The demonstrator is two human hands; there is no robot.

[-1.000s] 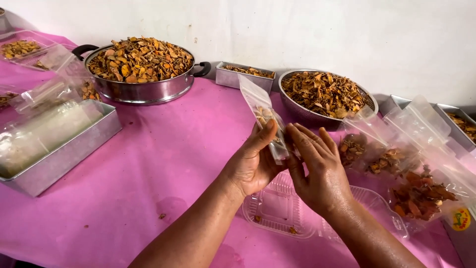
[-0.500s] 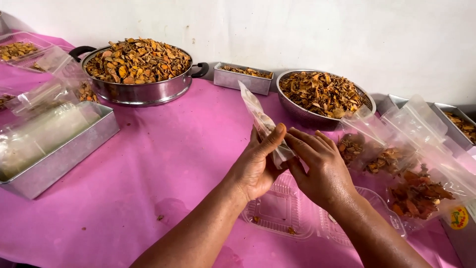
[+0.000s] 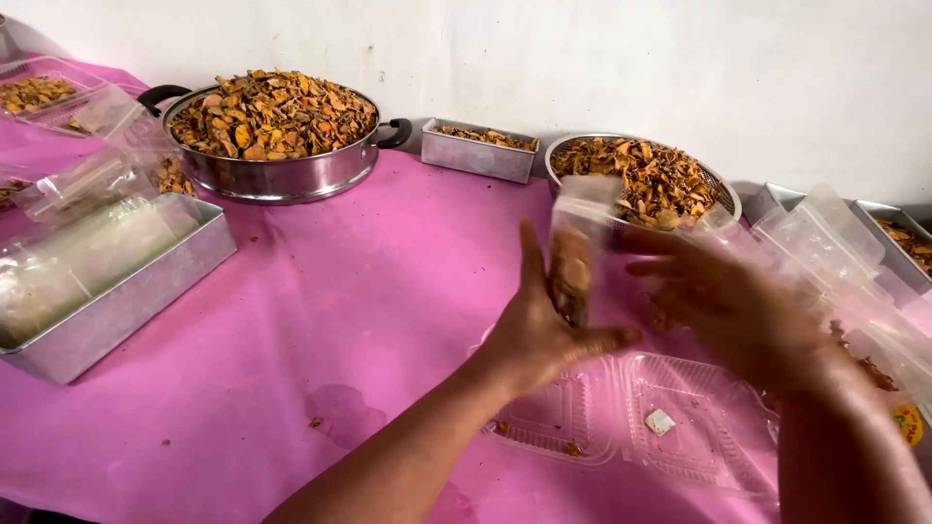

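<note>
Here the clear plastic pouch (image 3: 575,254) of dried slices stands upright, long axis vertical, above the bench (image 3: 369,291), gripped by the left hand (image 3: 537,335); the blurred right hand (image 3: 743,311), fingers spread, waits at its 3 o'clock.

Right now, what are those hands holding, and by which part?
The left hand holds a small clear bag of dried orange-brown pieces by its lower part. The right hand is blurred beside it; its contact cannot be told.
</note>
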